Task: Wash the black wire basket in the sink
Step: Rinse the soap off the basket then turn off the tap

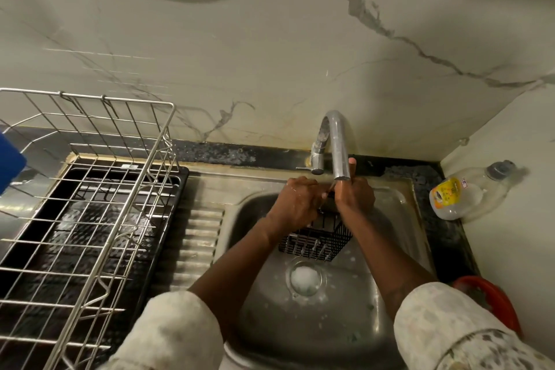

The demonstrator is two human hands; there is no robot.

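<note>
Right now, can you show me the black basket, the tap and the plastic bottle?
black basket (315,245), head view, its front wire wall.
tap (339,147), head view, its curved spout.
plastic bottle (446,191), head view, its yellow label.

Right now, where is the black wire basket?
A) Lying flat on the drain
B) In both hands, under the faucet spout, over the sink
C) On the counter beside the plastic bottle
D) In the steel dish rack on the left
B: the left hand and the right hand hold the black wire basket just below the faucet spout, above the sink basin.
</note>
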